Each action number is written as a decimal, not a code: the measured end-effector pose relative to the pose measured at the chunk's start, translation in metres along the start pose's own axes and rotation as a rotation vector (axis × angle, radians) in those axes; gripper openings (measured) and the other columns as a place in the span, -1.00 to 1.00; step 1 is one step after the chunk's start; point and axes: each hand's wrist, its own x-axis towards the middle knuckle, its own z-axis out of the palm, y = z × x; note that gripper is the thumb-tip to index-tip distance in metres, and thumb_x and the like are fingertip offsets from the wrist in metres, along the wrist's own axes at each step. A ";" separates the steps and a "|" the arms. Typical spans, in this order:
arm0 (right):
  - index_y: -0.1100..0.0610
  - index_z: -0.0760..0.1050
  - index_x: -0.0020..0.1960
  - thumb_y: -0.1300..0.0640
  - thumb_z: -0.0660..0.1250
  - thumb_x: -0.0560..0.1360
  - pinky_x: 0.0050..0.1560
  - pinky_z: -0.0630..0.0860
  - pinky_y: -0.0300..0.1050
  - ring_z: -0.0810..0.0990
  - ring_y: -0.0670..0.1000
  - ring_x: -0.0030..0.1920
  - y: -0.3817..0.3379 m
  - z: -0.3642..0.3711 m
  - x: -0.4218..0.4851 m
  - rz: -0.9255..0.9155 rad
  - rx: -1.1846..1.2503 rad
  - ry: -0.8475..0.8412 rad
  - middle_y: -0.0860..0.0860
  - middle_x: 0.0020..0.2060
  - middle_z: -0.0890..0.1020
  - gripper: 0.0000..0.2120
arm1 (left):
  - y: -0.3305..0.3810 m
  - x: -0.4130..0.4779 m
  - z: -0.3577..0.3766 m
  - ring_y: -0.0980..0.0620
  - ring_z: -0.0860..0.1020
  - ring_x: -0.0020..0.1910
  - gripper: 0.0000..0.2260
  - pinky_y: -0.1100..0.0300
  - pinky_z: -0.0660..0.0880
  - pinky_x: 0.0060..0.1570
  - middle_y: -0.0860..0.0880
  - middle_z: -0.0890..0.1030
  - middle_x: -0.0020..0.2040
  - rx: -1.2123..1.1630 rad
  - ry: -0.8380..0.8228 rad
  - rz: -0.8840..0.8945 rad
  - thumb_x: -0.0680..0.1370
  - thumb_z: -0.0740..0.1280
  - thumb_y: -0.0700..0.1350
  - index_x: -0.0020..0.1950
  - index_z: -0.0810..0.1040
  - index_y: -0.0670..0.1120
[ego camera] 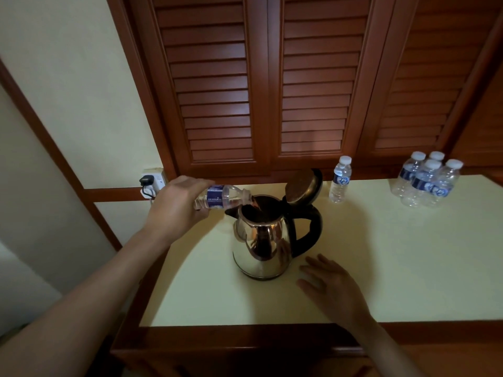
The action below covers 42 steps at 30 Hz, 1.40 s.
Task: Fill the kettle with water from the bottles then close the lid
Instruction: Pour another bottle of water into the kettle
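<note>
Just right of the left hand [177,205], the bottle [220,198] it grips round the base end lies almost level. Its long axis runs from the palm rightward, with the neck dipped over the open mouth of the kettle [261,246]. Any stream is hard to make out. The right hand [334,287] holds nothing, its fingers spread and loose low over the table [381,268]; whether it touches I cannot tell. The kettle stands just beyond and left of those fingertips. Its lid [303,186] is tipped up on its hinge above the handle [310,229], straight beyond the right hand. That free hand looks the nearer one to press the lid down once pouring ends. A capped spare bottle [340,180] stands beyond it, with four more bottles [427,183] well to its right.
</note>
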 end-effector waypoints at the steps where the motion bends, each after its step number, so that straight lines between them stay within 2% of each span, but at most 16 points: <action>1: -0.10 0.60 0.25 -0.13 0.40 0.50 0.45 0.13 -0.20 0.33 -0.06 0.46 0.000 0.000 0.000 -0.003 -0.005 -0.003 -0.14 0.36 0.50 -0.66 | 0.000 0.000 0.000 -0.12 0.59 0.08 -0.45 0.09 0.47 -0.04 -0.08 0.69 0.10 0.005 0.006 0.003 0.30 0.61 -0.22 0.28 0.62 -0.07; 5: -0.12 0.60 0.24 -0.13 0.40 0.50 0.45 0.15 -0.16 0.33 -0.04 0.47 0.000 -0.002 0.000 0.006 -0.005 -0.010 -0.13 0.37 0.50 -0.67 | 0.002 0.002 -0.001 -0.13 0.59 0.08 -0.45 0.16 0.40 -0.03 -0.09 0.69 0.10 0.009 0.022 0.016 0.30 0.61 -0.26 0.27 0.62 -0.10; 14: -0.14 0.59 0.25 -0.16 0.38 0.50 0.46 0.13 -0.17 0.31 -0.07 0.48 0.000 -0.001 0.000 0.019 -0.001 -0.022 -0.15 0.37 0.49 -0.67 | 0.004 0.003 -0.004 -0.14 0.59 0.10 -0.44 0.08 0.47 0.01 -0.10 0.69 0.12 0.020 0.021 0.026 0.30 0.62 -0.27 0.28 0.62 -0.11; 18: -0.12 0.59 0.26 -0.14 0.38 0.51 0.48 0.19 -0.09 0.31 -0.06 0.48 -0.001 -0.002 0.001 0.015 0.001 -0.022 -0.14 0.37 0.49 -0.67 | 0.007 0.002 -0.004 -0.15 0.59 0.10 -0.45 0.06 0.49 0.02 -0.11 0.69 0.12 0.033 0.026 0.038 0.30 0.62 -0.27 0.28 0.62 -0.13; 24: -0.13 0.59 0.24 -0.29 0.20 0.49 0.46 0.27 -0.03 0.36 -0.03 0.46 0.004 0.002 0.002 -0.016 -0.019 -0.002 -0.13 0.36 0.51 -0.56 | 0.007 0.005 -0.004 -0.18 0.60 0.09 -0.45 0.00 0.51 0.05 -0.13 0.69 0.13 0.075 0.031 0.076 0.30 0.64 -0.26 0.27 0.63 -0.16; 28: -0.12 0.61 0.19 -0.19 0.35 0.50 0.41 0.24 -0.13 0.40 0.00 0.43 0.003 0.001 0.001 -0.019 0.003 0.006 -0.09 0.33 0.55 -0.69 | 0.006 0.007 -0.003 -0.19 0.60 0.10 -0.44 0.01 0.51 0.06 -0.13 0.69 0.15 0.089 0.030 0.105 0.29 0.64 -0.26 0.27 0.63 -0.17; 33: -0.10 0.63 0.19 -0.12 0.41 0.49 0.41 0.18 -0.22 0.40 -0.03 0.42 0.002 -0.001 0.001 -0.016 -0.006 0.011 -0.10 0.32 0.56 -0.71 | 0.006 0.008 -0.003 -0.16 0.59 0.14 -0.45 0.00 0.50 0.09 -0.11 0.68 0.17 0.102 0.022 0.106 0.31 0.64 -0.22 0.29 0.62 -0.14; 38: -0.13 0.60 0.24 -0.28 0.24 0.50 0.45 0.31 -0.01 0.36 -0.05 0.45 0.005 0.003 0.001 -0.017 -0.002 0.006 -0.13 0.35 0.52 -0.59 | 0.007 0.009 -0.004 -0.17 0.60 0.14 -0.46 -0.04 0.50 0.09 -0.12 0.68 0.17 0.112 0.025 0.104 0.32 0.64 -0.21 0.28 0.62 -0.15; 42: -0.12 0.60 0.24 -0.29 0.21 0.50 0.44 0.32 0.02 0.37 -0.03 0.45 0.005 0.003 0.002 -0.026 -0.009 0.009 -0.11 0.35 0.53 -0.56 | 0.009 0.009 -0.004 -0.17 0.59 0.16 -0.47 -0.04 0.49 0.11 -0.12 0.68 0.19 0.123 0.027 0.109 0.35 0.62 -0.20 0.30 0.62 -0.14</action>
